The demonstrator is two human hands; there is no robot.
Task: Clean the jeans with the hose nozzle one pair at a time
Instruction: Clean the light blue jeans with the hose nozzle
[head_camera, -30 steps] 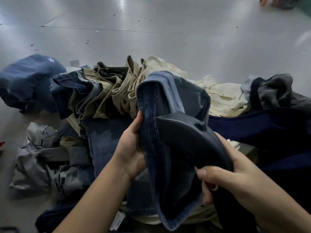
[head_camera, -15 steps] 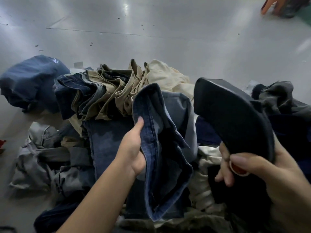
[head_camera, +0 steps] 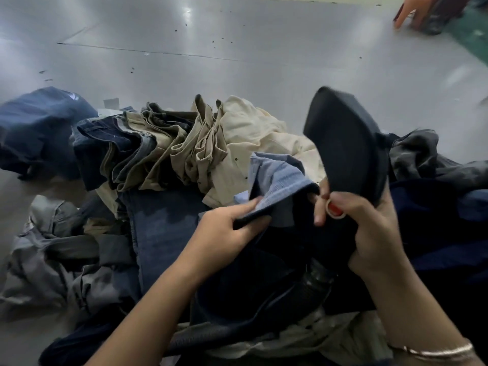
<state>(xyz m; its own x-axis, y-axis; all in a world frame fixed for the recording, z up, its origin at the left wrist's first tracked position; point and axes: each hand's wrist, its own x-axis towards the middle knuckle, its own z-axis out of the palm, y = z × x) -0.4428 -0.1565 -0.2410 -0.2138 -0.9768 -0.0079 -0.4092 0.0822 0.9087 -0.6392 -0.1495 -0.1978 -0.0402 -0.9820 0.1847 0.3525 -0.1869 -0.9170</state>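
Both hands grip: left hand (head_camera: 224, 228) jeans (head_camera: 277, 178), right hand (head_camera: 369, 228) nozzle (head_camera: 346, 146).

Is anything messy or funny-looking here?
Yes: trousers lie in a crumpled heap instead of folded, and grey ones spill onto the floor, which has small dark specks scattered on it.

dim, cool overhead light here, with white glare streaks on the grey floor (head_camera: 237, 48) up top. the clothes pile (head_camera: 184, 154) sinks into murky shadow lower down. wide-angle bending at the edges, motion smear on the dark nozzle (head_camera: 346, 143), soft detail throughout.
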